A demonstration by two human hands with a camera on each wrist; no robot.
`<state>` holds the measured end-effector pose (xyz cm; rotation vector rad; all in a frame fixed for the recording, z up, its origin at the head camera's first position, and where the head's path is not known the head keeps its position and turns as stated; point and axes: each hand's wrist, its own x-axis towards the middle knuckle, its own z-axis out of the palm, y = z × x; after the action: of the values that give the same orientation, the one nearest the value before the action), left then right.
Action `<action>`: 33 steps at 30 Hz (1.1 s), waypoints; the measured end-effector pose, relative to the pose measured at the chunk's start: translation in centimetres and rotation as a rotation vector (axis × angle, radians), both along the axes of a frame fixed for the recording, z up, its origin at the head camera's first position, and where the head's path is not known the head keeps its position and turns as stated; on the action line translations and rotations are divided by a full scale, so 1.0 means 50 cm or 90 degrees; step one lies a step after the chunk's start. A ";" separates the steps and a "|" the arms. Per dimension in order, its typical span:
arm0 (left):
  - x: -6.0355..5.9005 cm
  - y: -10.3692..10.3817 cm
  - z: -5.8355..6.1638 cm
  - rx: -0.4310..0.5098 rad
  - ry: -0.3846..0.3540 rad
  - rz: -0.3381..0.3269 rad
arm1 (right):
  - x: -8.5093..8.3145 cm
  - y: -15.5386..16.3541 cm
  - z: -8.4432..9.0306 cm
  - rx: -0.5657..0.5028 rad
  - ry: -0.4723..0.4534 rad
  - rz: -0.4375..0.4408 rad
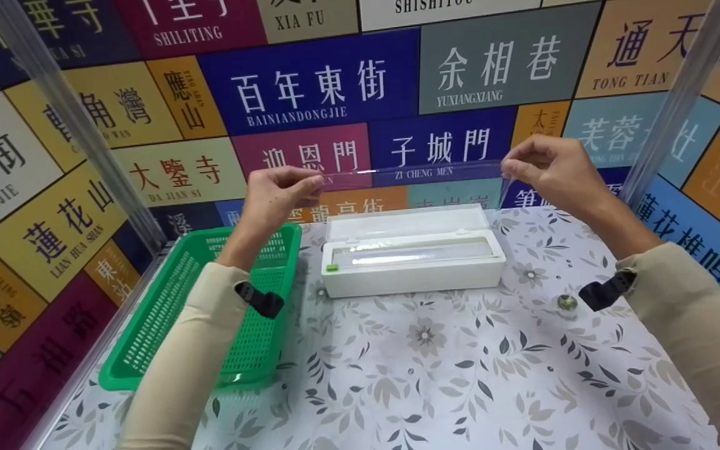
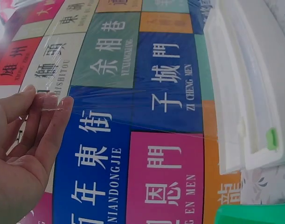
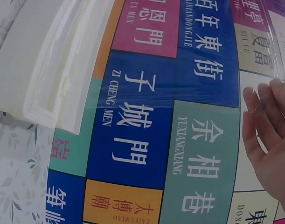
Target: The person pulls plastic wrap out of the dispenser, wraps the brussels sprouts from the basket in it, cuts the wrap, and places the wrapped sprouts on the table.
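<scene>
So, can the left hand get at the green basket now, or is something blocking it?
Probably not at once: the left hand pinches one end of the clear film, stretched across to the right hand. The green basket lies just below it with nothing between, so the way is free once it lets go.

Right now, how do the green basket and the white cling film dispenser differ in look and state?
The green basket is perforated mesh with no lid; the white dispenser is solid-walled with its lid open. The basket lies under the left forearm; the dispenser sits below the clear film pinched by the left hand and right hand. Both rest on the floral tablecloth.
</scene>
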<state>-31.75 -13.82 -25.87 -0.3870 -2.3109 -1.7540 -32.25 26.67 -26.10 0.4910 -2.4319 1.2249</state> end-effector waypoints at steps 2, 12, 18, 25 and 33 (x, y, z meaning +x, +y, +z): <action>0.013 -0.004 -0.007 -0.008 0.008 -0.014 | 0.011 0.010 -0.005 0.004 -0.010 0.026; 0.107 -0.013 -0.059 -0.108 -0.068 -0.094 | 0.057 0.074 -0.043 0.080 -0.117 0.303; 0.165 -0.007 -0.083 -0.248 -0.114 -0.104 | 0.074 0.091 -0.077 0.140 -0.232 0.447; 0.206 0.000 -0.118 -0.299 -0.086 -0.107 | 0.082 0.088 -0.119 0.194 -0.277 0.531; 0.240 0.020 -0.176 -0.313 -0.124 -0.116 | 0.085 0.086 -0.146 0.239 -0.291 0.550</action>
<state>-19.75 -12.83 -34.67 -0.5405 -2.9285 -1.3196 -28.01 30.96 -33.42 1.6609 -2.9630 1.2554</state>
